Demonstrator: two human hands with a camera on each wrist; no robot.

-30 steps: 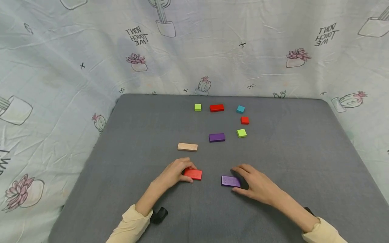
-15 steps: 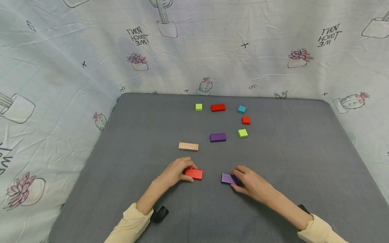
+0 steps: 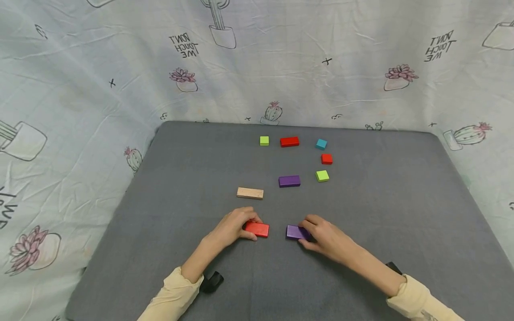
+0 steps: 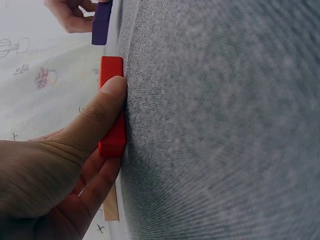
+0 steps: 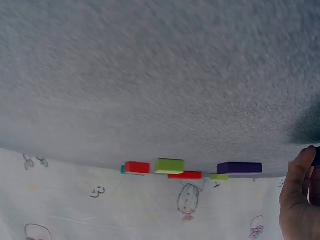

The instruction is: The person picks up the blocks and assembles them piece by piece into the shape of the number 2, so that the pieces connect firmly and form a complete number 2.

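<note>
My left hand (image 3: 232, 227) grips a flat red block (image 3: 258, 229) between thumb and fingers at its left end; the left wrist view shows the thumb across the long side of this red block (image 4: 112, 135), which lies at the cloth. To its right, my right hand (image 3: 327, 236) pinches a purple block (image 3: 296, 232) by its right end, thumb on the near side and fingers on the far side. A short gap parts the two blocks. In the right wrist view only part of my right hand (image 5: 299, 197) shows, at the right edge.
Beyond the hands on the grey table (image 3: 192, 169) lie a wooden block (image 3: 250, 193), another purple block (image 3: 289, 181), green blocks (image 3: 322, 176) (image 3: 264, 141), a small red block (image 3: 327, 159), a longer red block (image 3: 289, 141) and a blue block (image 3: 321, 144). A printed curtain hangs behind.
My right hand has closed its fingers on the purple block and moved it left, toward the red block. The left hand keeps its hold on the red block, nearly still.
</note>
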